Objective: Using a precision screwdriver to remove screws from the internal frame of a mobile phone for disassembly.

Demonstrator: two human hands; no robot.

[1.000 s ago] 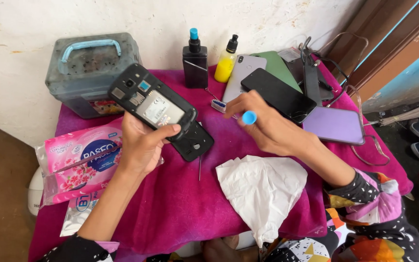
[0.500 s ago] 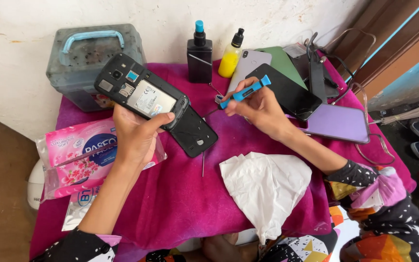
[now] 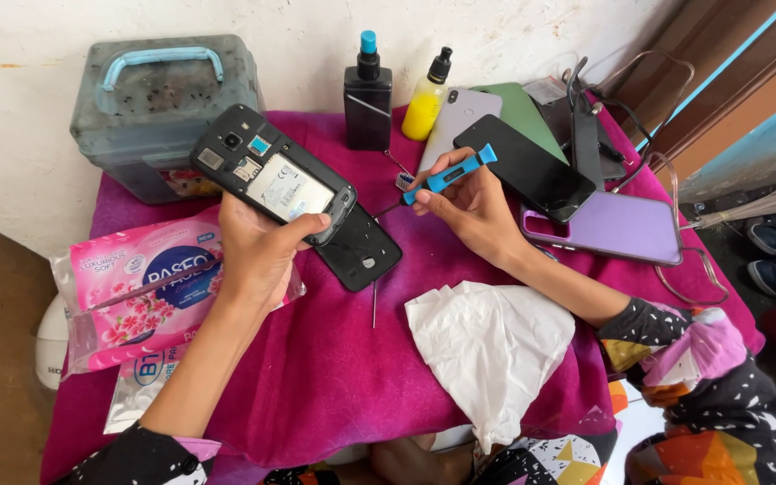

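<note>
Magenta cloth covers the table against a white wall; above the cloth, left hand fingers grip opened phone; right hand fingers pinch blue screwdriver.

Screwdriver: a second ago end-on with only its blue cap showing; now turned sideways, tip aimed left toward the phone.
Right hand: rotated, fingers pinching the handle.
Phone: lifted slightly, tilted further up-left.

Both forearms bare, no rings or watch visible. Left sleeve black with white specks, pink cuff edge. Right sleeve black, speckled, with pink, yellow and orange patches.
</note>
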